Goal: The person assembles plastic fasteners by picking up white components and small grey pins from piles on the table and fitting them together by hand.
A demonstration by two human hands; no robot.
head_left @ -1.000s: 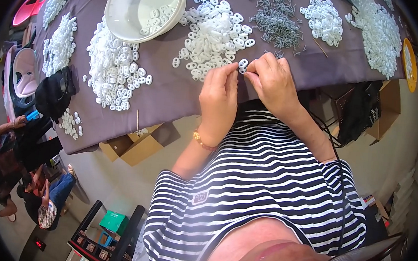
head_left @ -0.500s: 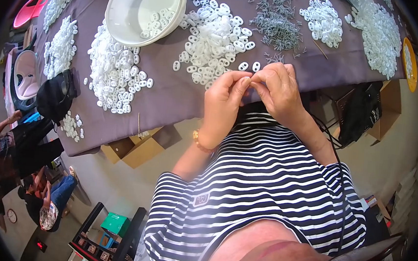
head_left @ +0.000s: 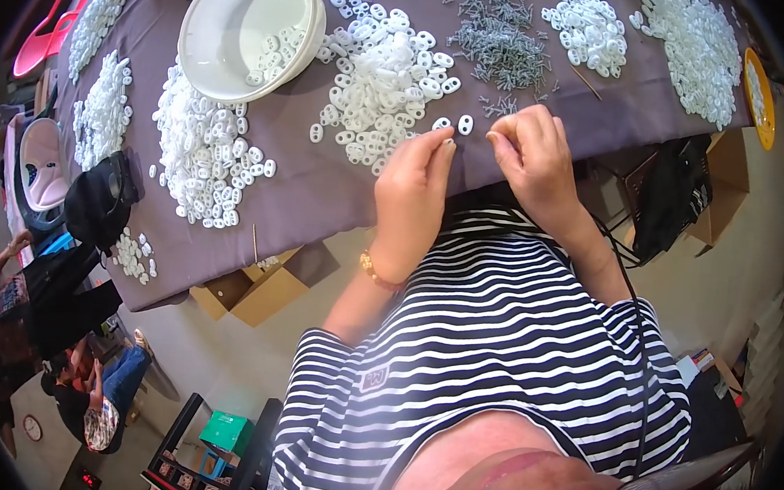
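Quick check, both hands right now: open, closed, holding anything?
Left hand: fingers pinched shut at the table edge; what they hold cannot be told.
Right hand: fingertips pinched shut, contents too small to tell.

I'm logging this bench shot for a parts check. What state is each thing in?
left hand: fingertips pinched together at the table edge; whether they hold a piece is too small to tell
right hand: fingertips pinched, apart from the left hand
two white oval pieces: flat on the cloth, just beyond the fingertips
white bowl: upright, a few white pieces inside
grey pins: loose heap
cardboard box: open, under the table
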